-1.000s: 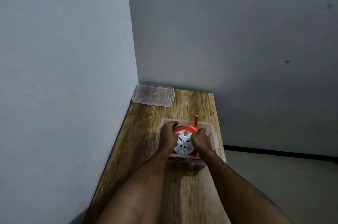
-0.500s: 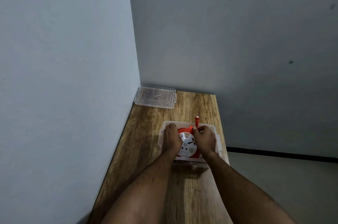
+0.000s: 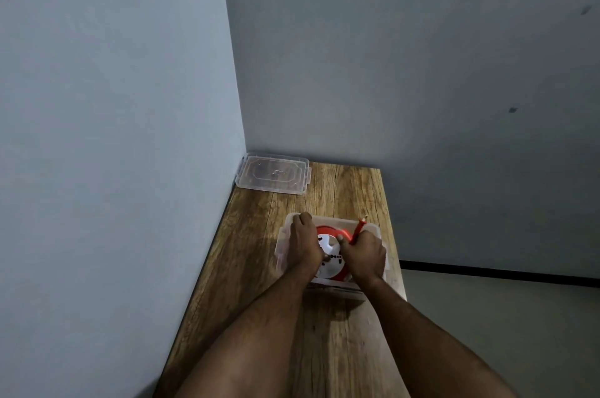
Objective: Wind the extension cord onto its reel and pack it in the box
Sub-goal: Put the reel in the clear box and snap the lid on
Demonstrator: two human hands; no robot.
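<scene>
Reel [image 3: 329,251] sits in box [image 3: 281,248], between both hands' fingers [image 3: 300,223].

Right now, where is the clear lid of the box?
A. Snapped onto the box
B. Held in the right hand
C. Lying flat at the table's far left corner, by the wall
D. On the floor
C: the clear lid lies flat at the far left corner of the table, apart from the open box, where both hands are on the reel.
</scene>
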